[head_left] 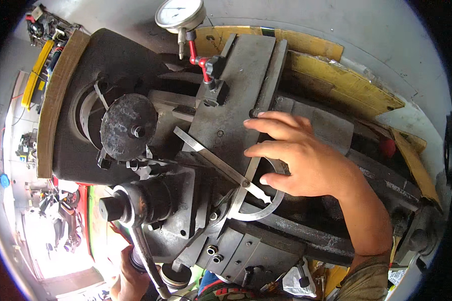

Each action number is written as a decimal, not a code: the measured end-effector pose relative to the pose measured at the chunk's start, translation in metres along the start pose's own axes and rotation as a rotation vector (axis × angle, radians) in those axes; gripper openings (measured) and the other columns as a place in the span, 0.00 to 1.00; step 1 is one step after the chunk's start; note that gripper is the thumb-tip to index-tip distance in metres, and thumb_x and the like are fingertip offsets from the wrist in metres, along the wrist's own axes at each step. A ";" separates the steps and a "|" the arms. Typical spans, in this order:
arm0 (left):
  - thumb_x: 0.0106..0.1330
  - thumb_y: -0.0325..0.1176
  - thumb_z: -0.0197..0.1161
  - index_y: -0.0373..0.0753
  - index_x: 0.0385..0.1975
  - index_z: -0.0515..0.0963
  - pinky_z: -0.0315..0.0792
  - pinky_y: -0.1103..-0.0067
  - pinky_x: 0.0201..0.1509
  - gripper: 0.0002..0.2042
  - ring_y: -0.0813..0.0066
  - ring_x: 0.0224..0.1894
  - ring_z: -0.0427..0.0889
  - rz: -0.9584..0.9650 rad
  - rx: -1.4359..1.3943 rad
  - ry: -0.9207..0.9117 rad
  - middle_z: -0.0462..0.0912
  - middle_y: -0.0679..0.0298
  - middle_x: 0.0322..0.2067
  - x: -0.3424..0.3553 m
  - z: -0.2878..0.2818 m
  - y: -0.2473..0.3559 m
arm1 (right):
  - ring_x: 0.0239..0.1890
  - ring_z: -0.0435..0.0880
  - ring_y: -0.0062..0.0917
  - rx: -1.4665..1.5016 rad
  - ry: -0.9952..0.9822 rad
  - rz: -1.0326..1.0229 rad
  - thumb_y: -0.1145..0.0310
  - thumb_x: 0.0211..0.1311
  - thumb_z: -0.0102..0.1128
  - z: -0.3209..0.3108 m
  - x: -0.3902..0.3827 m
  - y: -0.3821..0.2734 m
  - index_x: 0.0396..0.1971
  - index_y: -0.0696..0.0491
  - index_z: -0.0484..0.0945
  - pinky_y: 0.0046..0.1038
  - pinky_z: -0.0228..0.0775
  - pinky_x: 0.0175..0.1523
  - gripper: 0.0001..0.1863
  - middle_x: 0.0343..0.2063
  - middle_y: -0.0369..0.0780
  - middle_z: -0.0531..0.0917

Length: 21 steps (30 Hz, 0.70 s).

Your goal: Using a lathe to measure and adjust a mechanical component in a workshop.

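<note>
My right hand (294, 155) is open, fingers spread and curved over the edge of the grey machine slide (236, 80), above a steel protractor (251, 213) with a straight blade (206, 155) lying diagonally across the slide. At the lower left, my left hand (128, 276) is closed around a dark round knob (138, 261), partly behind a long-handled lever (143, 251) on a tool post (150, 200). A dial gauge (178, 12) on a red jointed arm (200, 61) stands on the slide, left of which is a dark disc (123, 125).
Cardboard sheets (336, 85) line the back of the machine beneath a grey wall. A wooden board (60, 100) stands at the left. Beyond it are a yellow item (35, 75) and parked motorbikes (68, 220). A white bag (294, 286) sits at the lower right.
</note>
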<state>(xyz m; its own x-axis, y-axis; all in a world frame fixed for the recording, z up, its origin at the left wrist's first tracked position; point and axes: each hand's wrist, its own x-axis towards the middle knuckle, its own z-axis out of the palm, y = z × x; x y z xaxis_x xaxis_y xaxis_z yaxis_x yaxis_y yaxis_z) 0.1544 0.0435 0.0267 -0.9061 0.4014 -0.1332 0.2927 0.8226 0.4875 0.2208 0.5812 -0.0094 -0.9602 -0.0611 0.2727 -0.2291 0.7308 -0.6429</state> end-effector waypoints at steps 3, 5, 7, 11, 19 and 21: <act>0.45 0.41 0.88 0.31 0.60 0.67 0.77 0.63 0.55 0.44 0.55 0.48 0.84 -0.023 -0.011 -0.021 0.82 0.49 0.45 0.002 -0.001 0.009 | 0.76 0.63 0.40 0.011 -0.006 -0.001 0.67 0.54 0.74 0.005 0.001 0.001 0.49 0.53 0.86 0.47 0.54 0.74 0.21 0.69 0.46 0.73; 0.45 0.39 0.87 0.32 0.60 0.67 0.77 0.62 0.55 0.44 0.55 0.48 0.84 -0.124 -0.053 -0.022 0.82 0.49 0.46 0.002 -0.002 0.015 | 0.76 0.63 0.41 -0.014 -0.040 -0.017 0.66 0.53 0.75 0.012 0.005 0.000 0.49 0.52 0.87 0.47 0.53 0.75 0.21 0.70 0.46 0.72; 0.48 0.43 0.87 0.31 0.61 0.67 0.79 0.65 0.55 0.43 0.60 0.50 0.84 -0.093 -0.007 -0.023 0.82 0.53 0.48 0.002 -0.003 0.018 | 0.77 0.61 0.41 -0.018 -0.053 -0.024 0.65 0.53 0.75 0.018 0.008 -0.001 0.50 0.52 0.87 0.47 0.53 0.75 0.22 0.71 0.46 0.71; 0.45 0.37 0.87 0.33 0.60 0.67 0.77 0.62 0.55 0.43 0.54 0.48 0.84 -0.047 0.039 -0.026 0.81 0.49 0.47 0.003 -0.003 0.017 | 0.79 0.57 0.39 -0.008 -0.110 0.023 0.66 0.51 0.78 0.025 0.015 -0.002 0.51 0.49 0.87 0.47 0.50 0.78 0.24 0.74 0.42 0.68; 0.45 0.38 0.87 0.34 0.59 0.67 0.77 0.62 0.55 0.43 0.53 0.47 0.83 -0.056 0.000 -0.026 0.81 0.49 0.45 0.003 -0.002 0.016 | 0.80 0.56 0.39 -0.024 -0.132 0.023 0.64 0.51 0.78 0.028 0.018 0.000 0.53 0.48 0.86 0.48 0.48 0.79 0.25 0.74 0.42 0.67; 0.44 0.38 0.87 0.34 0.59 0.67 0.77 0.62 0.54 0.43 0.53 0.48 0.84 -0.043 0.005 -0.034 0.81 0.50 0.45 0.003 -0.003 0.017 | 0.78 0.58 0.41 -0.040 -0.110 -0.004 0.61 0.53 0.77 0.027 0.018 0.000 0.51 0.51 0.86 0.47 0.50 0.76 0.24 0.72 0.46 0.70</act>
<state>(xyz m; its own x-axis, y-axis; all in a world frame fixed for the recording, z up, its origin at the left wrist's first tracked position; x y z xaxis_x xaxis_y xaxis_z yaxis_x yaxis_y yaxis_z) 0.1553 0.0576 0.0372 -0.9068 0.3795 -0.1834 0.2556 0.8411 0.4766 0.1995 0.5617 -0.0239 -0.9715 -0.1368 0.1936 -0.2286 0.7567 -0.6125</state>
